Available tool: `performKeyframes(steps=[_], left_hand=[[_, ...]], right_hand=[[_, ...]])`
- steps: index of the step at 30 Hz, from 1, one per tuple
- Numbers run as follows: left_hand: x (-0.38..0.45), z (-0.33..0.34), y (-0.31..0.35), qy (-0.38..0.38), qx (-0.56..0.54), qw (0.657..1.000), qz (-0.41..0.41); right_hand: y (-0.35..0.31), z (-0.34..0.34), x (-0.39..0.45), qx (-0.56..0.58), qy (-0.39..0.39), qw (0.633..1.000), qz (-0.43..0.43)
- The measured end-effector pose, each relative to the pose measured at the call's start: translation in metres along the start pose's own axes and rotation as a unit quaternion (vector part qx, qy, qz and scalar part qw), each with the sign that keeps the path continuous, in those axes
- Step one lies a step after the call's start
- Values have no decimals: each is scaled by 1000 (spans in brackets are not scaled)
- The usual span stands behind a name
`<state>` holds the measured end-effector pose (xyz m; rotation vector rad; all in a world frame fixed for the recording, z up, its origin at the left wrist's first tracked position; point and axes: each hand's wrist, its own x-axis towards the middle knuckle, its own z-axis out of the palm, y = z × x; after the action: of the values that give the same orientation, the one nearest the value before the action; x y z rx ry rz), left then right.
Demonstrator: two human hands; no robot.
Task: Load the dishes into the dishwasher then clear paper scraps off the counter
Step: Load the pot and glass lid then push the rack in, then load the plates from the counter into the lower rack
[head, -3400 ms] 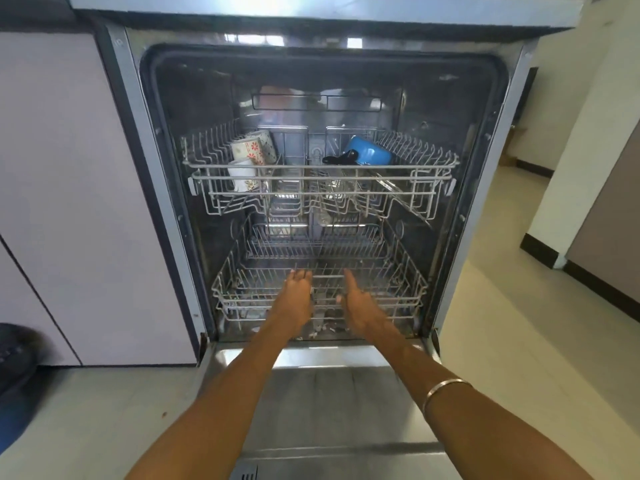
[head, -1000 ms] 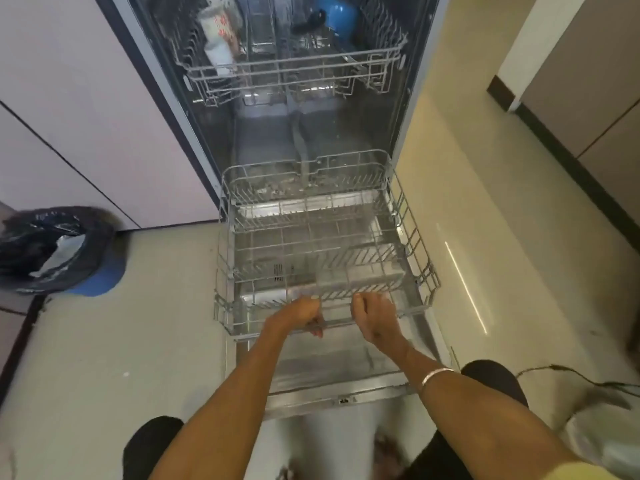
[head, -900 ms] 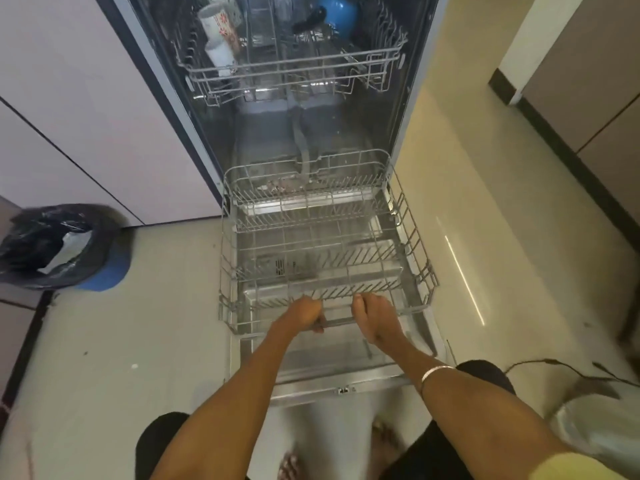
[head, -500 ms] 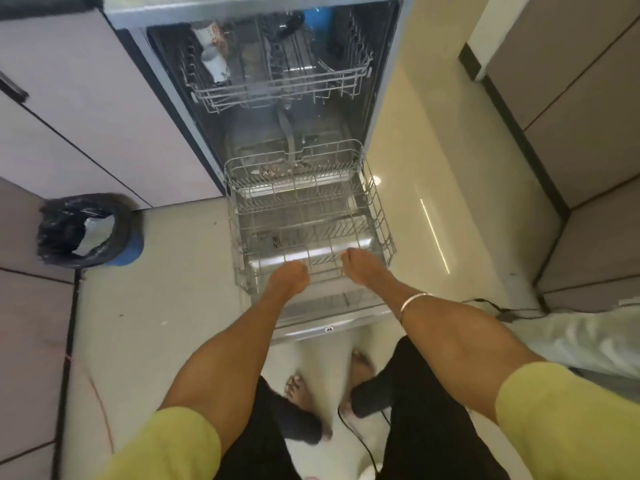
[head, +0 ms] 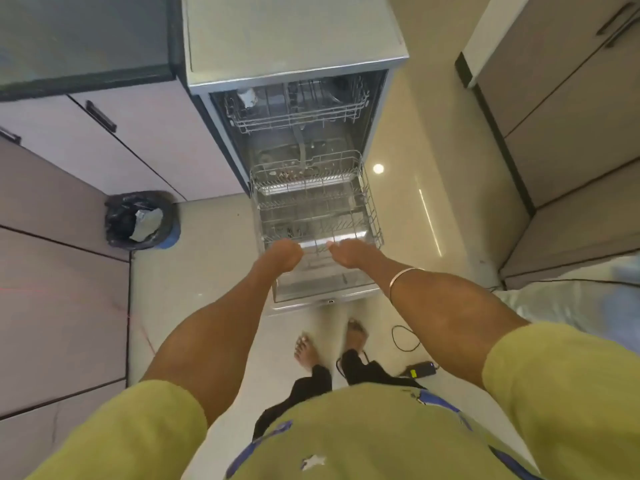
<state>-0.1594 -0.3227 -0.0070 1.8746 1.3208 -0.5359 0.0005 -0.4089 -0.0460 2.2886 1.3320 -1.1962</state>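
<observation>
Left hand (head: 283, 254) curled, right hand (head: 349, 252) loosely extended at front rim of extended grey wire lower rack (head: 372, 216); grasp indeterminate. Black-lined blue bin (head: 140, 220) positioned left; black cable (head: 403, 337) laid on floor.

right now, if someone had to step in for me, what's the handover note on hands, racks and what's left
Left hand: fingers curled, at the front rim of the lower rack; whether it grips the wire cannot be told.
Right hand: fingers relaxed, at the same rim, holding nothing.
Lower rack is pulled out over the open door and holds no dishes.
Upper rack is inside, with a white cup.
Done: dishwasher open, lower rack out.
Left: load the dishes, then clear paper scraps; neither is in view.
</observation>
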Motion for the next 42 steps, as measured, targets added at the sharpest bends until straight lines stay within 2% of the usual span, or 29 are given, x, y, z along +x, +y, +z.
performKeyframes(steps=[2, 6, 10, 15, 20, 26, 34, 42], left_hand=[[-2, -3, 0, 5, 4, 1000, -23], [-5, -4, -1, -6, -1, 1000, 12], [-4, -9, -3, -13, 7, 1000, 0], [-9, -21, -5, 13, -72, 997, -21], [-14, -32, -47, 84, -103, 991, -21], [-15, -84, -146, 163, -95, 982, -33], [-21, -178, -296, 155, -54, 981, -104], [0, -255, -389, 193, -80, 971, -117]], right_hand=[[2, -1, -1, 0, 1, 1000, 12], [3, -5, -3, -5, 5, 1000, 18], [-1, -16, -3, -3, 7, 1000, 22], [-22, -33, 10, -35, -2, 999, 2], [-71, -41, 24, -85, 0, 995, -44], [-197, -49, 34, -81, 10, 995, -62], [-375, -36, 49, -69, 50, 987, -134], [-513, -52, 71, -108, 57, 974, -189]])
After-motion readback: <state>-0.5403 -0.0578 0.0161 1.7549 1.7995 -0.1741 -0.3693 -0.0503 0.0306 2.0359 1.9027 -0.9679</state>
